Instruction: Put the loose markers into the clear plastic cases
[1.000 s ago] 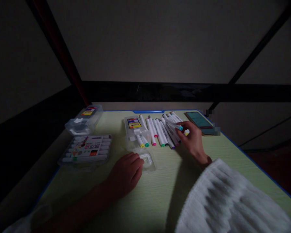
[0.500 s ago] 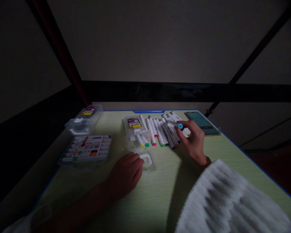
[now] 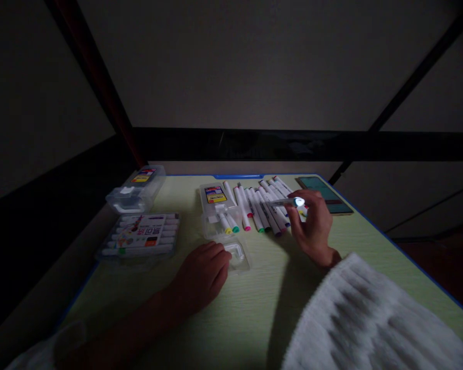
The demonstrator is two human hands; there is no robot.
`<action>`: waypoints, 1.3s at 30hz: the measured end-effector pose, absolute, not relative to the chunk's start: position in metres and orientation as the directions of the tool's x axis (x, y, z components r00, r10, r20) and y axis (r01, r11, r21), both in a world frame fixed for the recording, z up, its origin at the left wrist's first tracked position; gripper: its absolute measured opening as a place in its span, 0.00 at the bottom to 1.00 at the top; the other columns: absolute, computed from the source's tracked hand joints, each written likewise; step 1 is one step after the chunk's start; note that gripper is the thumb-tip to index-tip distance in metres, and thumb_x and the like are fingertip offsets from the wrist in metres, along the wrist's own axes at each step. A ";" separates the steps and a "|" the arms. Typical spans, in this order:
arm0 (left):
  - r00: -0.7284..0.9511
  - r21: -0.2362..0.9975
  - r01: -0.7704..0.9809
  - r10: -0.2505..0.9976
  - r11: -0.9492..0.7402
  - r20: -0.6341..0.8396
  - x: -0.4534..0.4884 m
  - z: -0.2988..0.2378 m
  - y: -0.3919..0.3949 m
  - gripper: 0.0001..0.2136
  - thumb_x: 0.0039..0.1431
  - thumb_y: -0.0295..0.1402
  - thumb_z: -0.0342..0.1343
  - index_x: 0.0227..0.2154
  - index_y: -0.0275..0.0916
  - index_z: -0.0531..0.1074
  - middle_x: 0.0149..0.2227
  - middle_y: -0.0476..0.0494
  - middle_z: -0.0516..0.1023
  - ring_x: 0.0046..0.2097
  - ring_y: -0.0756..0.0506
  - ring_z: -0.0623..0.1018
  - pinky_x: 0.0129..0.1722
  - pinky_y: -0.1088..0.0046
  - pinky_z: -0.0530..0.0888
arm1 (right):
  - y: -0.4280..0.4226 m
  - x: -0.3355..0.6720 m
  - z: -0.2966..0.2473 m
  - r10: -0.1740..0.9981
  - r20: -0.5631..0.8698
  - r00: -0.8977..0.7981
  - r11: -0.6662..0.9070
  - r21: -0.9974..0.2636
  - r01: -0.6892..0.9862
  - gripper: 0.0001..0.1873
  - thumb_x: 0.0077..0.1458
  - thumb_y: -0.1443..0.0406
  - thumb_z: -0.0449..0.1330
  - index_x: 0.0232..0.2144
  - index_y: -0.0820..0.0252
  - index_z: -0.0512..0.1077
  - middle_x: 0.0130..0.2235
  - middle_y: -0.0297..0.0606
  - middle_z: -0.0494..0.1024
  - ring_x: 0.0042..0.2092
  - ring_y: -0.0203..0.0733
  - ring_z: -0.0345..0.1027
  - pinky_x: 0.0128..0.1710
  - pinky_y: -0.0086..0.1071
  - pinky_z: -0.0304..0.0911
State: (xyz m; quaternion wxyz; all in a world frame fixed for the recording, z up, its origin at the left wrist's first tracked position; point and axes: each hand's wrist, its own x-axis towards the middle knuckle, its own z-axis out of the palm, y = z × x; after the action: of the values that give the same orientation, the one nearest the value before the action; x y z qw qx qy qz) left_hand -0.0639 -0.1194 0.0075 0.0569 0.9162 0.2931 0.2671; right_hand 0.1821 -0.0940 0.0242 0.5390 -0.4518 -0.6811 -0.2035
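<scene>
My right hand (image 3: pixel 312 221) pinches a marker (image 3: pixel 283 202) above the right side of the loose markers. The marker lies nearly level, and its blue cap end catches bright light. My left hand (image 3: pixel 202 272) is closed at the left edge of the flap with a handle (image 3: pixel 237 255) of an open clear plastic case (image 3: pixel 219 209); its fingertips are partly hidden. Two markers, one yellow-ended (image 3: pixel 226 224) and one green-ended (image 3: pixel 233 223), lie in this case. Beside it, several white markers (image 3: pixel 260 208) with coloured ends are spread over the table (image 3: pixel 239 318).
On the left stands a clear case (image 3: pixel 137 190) with a yellow label. In front of it lies another case (image 3: pixel 141 236) with several markers inside. A phone (image 3: pixel 326 195) lies at the right edge. The wall (image 3: pixel 239 77) rises behind the table.
My right hand has moved slightly right with the marker, whose cap end has turned further right and now shines. My left hand stays by the flap.
</scene>
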 end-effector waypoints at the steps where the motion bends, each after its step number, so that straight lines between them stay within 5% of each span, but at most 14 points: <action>1: 0.687 0.263 0.507 0.569 -0.821 0.452 -0.064 0.008 -0.119 0.09 0.57 0.23 0.43 0.28 0.35 0.67 0.29 0.45 0.70 0.32 0.47 0.68 0.33 0.71 0.68 | -0.094 0.182 0.022 0.408 0.913 -0.002 0.520 -0.230 0.823 0.08 0.53 0.67 0.55 0.38 0.57 0.63 0.33 0.38 0.71 0.36 0.43 0.66 0.35 0.37 0.62; 9: 0.696 0.257 0.514 0.573 -0.818 0.433 -0.064 0.008 -0.120 0.09 0.57 0.24 0.43 0.28 0.36 0.67 0.29 0.45 0.70 0.32 0.47 0.68 0.34 0.71 0.68 | -0.092 0.184 0.004 0.524 0.838 0.153 0.621 -0.499 0.604 0.10 0.55 0.65 0.53 0.40 0.56 0.58 0.35 0.41 0.74 0.33 0.41 0.69 0.28 0.35 0.64; 23: 0.689 0.239 0.517 0.565 -0.822 0.455 -0.064 0.009 -0.119 0.09 0.57 0.24 0.43 0.28 0.36 0.68 0.28 0.45 0.71 0.31 0.47 0.69 0.34 0.71 0.69 | -0.092 0.174 0.016 0.501 0.852 0.152 0.687 -0.498 0.529 0.15 0.53 0.69 0.56 0.40 0.53 0.55 0.34 0.37 0.70 0.34 0.40 0.68 0.29 0.33 0.63; 33: 0.697 0.237 0.520 0.568 -0.821 0.438 -0.064 0.009 -0.120 0.09 0.57 0.23 0.43 0.28 0.35 0.68 0.28 0.44 0.70 0.32 0.47 0.69 0.34 0.71 0.69 | -0.103 0.173 0.033 0.463 0.881 -0.102 0.534 -0.185 0.825 0.04 0.57 0.64 0.52 0.37 0.56 0.63 0.30 0.36 0.73 0.29 0.38 0.67 0.28 0.31 0.62; 39: 0.694 0.241 0.529 0.579 -0.813 0.429 -0.063 0.010 -0.120 0.09 0.57 0.24 0.42 0.28 0.36 0.68 0.28 0.45 0.70 0.32 0.47 0.69 0.33 0.71 0.68 | -0.101 0.176 0.027 0.531 0.836 -0.139 0.532 -0.201 0.822 0.06 0.58 0.64 0.49 0.37 0.58 0.64 0.32 0.38 0.73 0.33 0.40 0.68 0.31 0.32 0.63</action>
State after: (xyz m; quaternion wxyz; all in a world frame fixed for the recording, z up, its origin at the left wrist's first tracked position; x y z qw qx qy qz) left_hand -0.0629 -0.1197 0.0102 0.0494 0.9189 0.3015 0.2496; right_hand 0.1758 -0.1013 0.0270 0.4696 -0.4579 -0.7387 -0.1551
